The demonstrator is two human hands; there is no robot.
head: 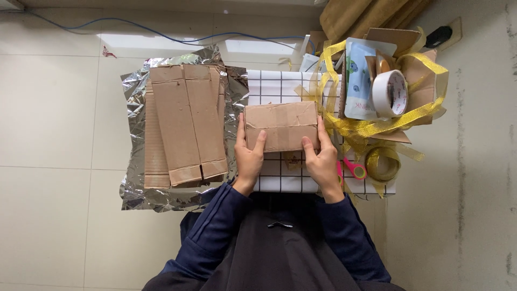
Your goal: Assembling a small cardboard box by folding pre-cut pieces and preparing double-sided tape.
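Both hands are on a small brown cardboard box: the left hand wraps its near-left edge, thumb up on the top face, fingers curled around the side, while the right hand clamps the near-right edge the same way, fingers running up the right side. Neither hand is spread flat; both grip the box between thumb and fingers, holding it just above or on a sheet of white paper with a black grid that lies on the floor.

As for how far along things look: the box is bare, its flaps closed with a creased strip across the top, and the grid paper lies flat and unfolded beneath it, so no wrapping has been folded up around it yet, by my reading.

To the left lies a crinkled sheet of silver foil with a flattened cardboard carton on it, untouched. To the right, a tangle of gold ribbon loops round an open box holding a roll of white tape and a pale blue packet. Pink-handled scissors lie just beside the right hand, near a gold ribbon coil. A blue cable trails across the tiles.
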